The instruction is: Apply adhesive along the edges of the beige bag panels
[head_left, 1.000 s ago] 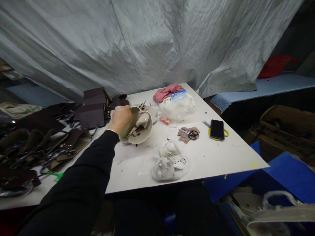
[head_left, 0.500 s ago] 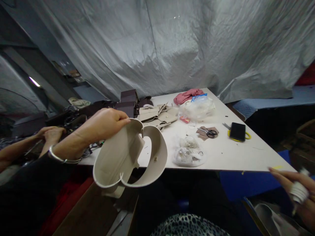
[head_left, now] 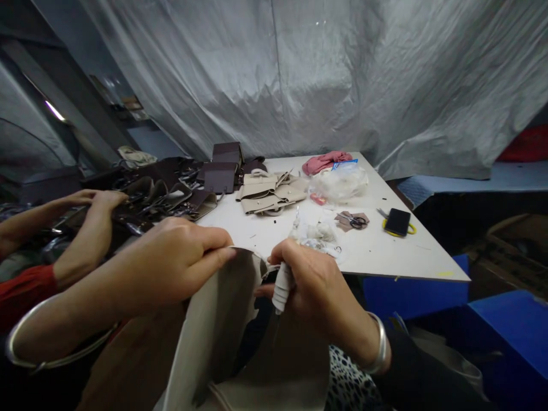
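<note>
My left hand (head_left: 184, 260) pinches the upper edge of a beige handbag (head_left: 218, 311), which hangs open in front of me with its inside showing. In my right hand (head_left: 314, 279) is a thin tool with a white-wrapped handle (head_left: 281, 290); what kind of tool it is, I cannot tell. The right thumb and fingers are also at the bag's rim, close to the left hand. The lower part of the bag runs out of the picture at the bottom.
On the white table (head_left: 363, 251) lie several beige bags (head_left: 269, 194), dark brown bags (head_left: 220, 174), black scissors (head_left: 355, 221), a phone (head_left: 397, 221) on yellow-handled scissors, a plastic bag (head_left: 342, 184) and pink cloth (head_left: 323, 162). Another person's hands (head_left: 100, 202) work at left. Blue bins (head_left: 509, 325) stand at right.
My right hand has come in from the far right with the white-wrapped tool and reached the bag's rim. The bag is lower and nearer to me. The view has shifted slightly.
</note>
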### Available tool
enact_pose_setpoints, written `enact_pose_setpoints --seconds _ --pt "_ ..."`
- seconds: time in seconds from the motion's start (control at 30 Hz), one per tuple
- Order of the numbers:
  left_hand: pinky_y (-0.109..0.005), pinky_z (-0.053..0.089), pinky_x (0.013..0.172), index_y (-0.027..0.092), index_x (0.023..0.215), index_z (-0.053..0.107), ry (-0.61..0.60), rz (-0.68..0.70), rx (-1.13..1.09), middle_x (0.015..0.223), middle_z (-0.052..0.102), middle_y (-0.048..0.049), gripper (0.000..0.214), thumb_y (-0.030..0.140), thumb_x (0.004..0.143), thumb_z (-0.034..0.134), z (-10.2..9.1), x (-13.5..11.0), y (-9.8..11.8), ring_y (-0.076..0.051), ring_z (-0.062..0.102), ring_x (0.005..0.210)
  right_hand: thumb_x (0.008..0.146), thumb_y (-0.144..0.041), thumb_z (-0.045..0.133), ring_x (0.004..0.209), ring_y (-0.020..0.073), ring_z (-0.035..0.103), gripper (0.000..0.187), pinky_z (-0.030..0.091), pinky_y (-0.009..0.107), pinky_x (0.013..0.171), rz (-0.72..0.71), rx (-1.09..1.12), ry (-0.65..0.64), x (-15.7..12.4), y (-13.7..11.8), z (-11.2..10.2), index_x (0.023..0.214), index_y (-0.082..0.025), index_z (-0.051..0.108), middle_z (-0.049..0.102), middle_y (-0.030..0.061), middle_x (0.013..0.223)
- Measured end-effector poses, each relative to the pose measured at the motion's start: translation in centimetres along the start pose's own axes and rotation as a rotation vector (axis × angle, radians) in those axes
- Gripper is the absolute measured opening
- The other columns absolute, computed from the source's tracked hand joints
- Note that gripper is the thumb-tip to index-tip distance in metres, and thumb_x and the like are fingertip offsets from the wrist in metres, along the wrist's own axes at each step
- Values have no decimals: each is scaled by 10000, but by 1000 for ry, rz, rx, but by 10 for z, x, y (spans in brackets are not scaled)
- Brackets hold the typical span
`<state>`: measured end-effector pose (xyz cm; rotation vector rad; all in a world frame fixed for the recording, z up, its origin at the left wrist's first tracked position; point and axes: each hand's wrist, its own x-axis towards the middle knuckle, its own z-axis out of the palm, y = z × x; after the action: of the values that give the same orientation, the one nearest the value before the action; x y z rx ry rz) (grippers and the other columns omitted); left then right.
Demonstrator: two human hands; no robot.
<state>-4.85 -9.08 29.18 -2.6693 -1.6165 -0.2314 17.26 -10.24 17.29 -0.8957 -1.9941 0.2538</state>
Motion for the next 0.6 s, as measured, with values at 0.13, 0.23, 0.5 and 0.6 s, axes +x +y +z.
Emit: enact_pose_setpoints --seconds 0.13,0.23,0.5,0.6 --pt "-310 373 606 222 534 623 -185 -137 -177 517 537 -10 394 501 811 606 4 14 -10 -174 503 544 993 -371 760 659 157 575 215 399 285 631 -41 52 -10 -1 13 6 960 -214 617 627 -10 744" --pt "-320 432 631 235 552 679 -297 -164 -357 562 571 -19 302 490 710 713 17 27 -23 -195 532 583 985 -310 771 653 134 620 144 438 252 629 -15 238 -66 -1 23 5 948 -220 665 672 -27 752" --pt "-402 548 910 232 1045 772 -502 -15 -1179 1122 773 -100 391 313 671 694 119 45 -36 -356 700 1069 926 -281 817 622 114 619 113 445 219 608 259 507 -165 -19 63 18 885 -199 752 685 -43 692" --pt "-383 520 945 246 1117 758 -559 14 -1123 1136 770 -65 401 298 734 652 146 48 -30 -338 682 1100 936 -336 800 603 114 576 182 415 223 590 383 468 -92 -32 75 31 844 -189 743 650 -40 663"
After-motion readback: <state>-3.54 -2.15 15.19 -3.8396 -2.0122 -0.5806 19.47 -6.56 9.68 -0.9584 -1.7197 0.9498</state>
